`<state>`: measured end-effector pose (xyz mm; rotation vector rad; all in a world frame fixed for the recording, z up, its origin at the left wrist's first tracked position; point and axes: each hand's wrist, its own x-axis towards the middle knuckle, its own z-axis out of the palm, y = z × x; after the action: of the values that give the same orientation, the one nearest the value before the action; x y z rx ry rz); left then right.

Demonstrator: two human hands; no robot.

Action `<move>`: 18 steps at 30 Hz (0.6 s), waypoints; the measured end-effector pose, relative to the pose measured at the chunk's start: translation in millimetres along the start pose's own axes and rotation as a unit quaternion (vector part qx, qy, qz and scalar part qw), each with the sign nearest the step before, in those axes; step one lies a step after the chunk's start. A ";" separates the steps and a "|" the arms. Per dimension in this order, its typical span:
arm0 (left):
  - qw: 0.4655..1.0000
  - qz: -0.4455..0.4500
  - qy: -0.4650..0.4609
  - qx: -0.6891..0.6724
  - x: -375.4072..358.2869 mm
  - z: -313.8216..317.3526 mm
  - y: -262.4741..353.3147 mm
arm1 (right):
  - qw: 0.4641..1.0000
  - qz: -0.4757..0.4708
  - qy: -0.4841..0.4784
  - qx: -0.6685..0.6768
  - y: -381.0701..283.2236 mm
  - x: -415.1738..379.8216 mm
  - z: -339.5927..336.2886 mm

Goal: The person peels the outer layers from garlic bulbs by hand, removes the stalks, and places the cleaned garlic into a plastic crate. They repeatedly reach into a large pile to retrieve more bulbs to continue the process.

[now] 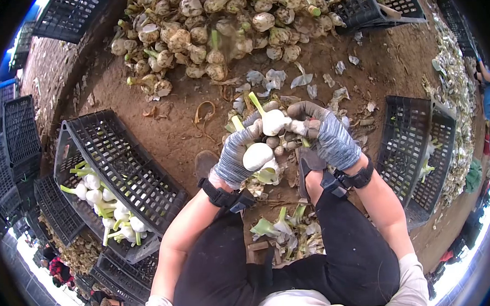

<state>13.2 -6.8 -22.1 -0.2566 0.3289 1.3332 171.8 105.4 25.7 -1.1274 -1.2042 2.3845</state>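
Observation:
Both of my hands wear grey gloves with brownish fingertips and meet in front of me. My left hand (238, 151) is closed around a clean white garlic bulb (258, 156) low in the palm, its green stem rising behind the thumb. A second peeled garlic bulb (275, 122) sits between the two hands, its cut green stem pointing up and left. My right hand (332, 134) has its fingers closed at the right side of that upper bulb, pinching at its end. What lies under the curled fingertips is partly hidden.
Unpeeled, soil-covered garlic (194, 36) is heaped ahead. A black crate (129, 164) with peeled bulbs stands tilted at left; another crate (403, 150) stands at right. Peeled skins and stem scraps (288, 231) lie between my legs. More crates and other people are at the edges.

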 end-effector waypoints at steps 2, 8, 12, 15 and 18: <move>0.999 0.010 0.010 0.032 0.2 2.5 0.0 | 0.997 -0.029 0.028 -0.070 -1.3 2.6 -2.7; 0.974 0.050 0.035 0.218 -0.9 2.0 2.3 | 0.996 -0.058 0.045 -0.053 5.6 5.8 0.2; 1.000 -0.009 0.000 -0.023 -3.5 9.4 4.8 | 0.809 0.011 0.027 -0.587 35.6 6.1 -21.2; 0.999 -0.014 -0.010 0.047 -0.9 6.8 4.9 | 0.808 -0.214 0.090 -0.541 44.9 7.1 -26.0; 0.931 0.062 0.052 0.356 -2.4 32.0 -3.5 | 1.000 0.003 -0.025 -0.013 -4.3 -7.3 18.8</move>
<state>18.9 1.9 8.4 0.3108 0.9027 1.2401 162.5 93.4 39.7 -1.0877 -1.2517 2.4225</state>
